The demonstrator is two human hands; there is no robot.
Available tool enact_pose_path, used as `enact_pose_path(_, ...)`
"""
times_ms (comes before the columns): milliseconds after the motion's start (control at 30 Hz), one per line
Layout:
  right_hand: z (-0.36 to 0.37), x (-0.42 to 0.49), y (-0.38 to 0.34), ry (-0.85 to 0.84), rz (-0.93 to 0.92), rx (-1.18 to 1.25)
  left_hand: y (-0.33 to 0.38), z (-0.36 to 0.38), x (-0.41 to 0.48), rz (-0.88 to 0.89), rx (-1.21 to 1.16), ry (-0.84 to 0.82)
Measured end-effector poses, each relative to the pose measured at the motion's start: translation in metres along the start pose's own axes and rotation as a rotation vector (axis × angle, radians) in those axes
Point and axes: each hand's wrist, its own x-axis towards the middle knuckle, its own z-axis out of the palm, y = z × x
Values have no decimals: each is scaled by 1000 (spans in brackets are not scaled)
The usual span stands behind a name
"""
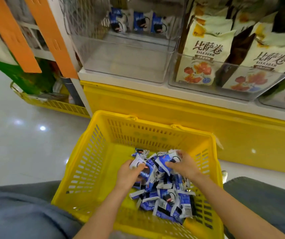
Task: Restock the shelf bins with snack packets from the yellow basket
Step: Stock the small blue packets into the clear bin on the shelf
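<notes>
We keep the yellow basket (93, 135) between our knees, right below the near-empty clear bin (126, 56), so our left hand (129, 174) and right hand (185, 165) can each close fingers round blue snack packets (165, 195) heaped inside it.

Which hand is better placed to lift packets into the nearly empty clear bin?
Probably left: both hands grip blue-and-white snack packets, but the left hand sits straight below the clear plastic bin; the right hand lies farther right.
</notes>
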Motion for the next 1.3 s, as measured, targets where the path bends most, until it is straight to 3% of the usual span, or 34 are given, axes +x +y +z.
enact_pose_path(133,1,-33,-27,-151,-46,254,6,-5,-14,57,-107,-30)
enact_pose_path(333,-4,-66,-50,-87,-79,416,27,-11,-41,46,-458,-205)
enact_pose_path(467,-16,-87,-70,16,-199,467,50,-27,-59,190,-528,-292)
enact_pose_path(633,-31,-109,-98,39,-381,379,82,-49,-77,370,-399,-220)
enact_pose_path(867,-43,-123,-134,-49,-534,250,112,-84,-77,518,-419,-118)
enact_pose_path(1067,-46,-121,-164,-355,-367,753,136,-105,-78,662,-445,29)
enact_pose_path(1300,-46,-110,-205,-310,-485,847,167,-122,-59,565,-629,6)
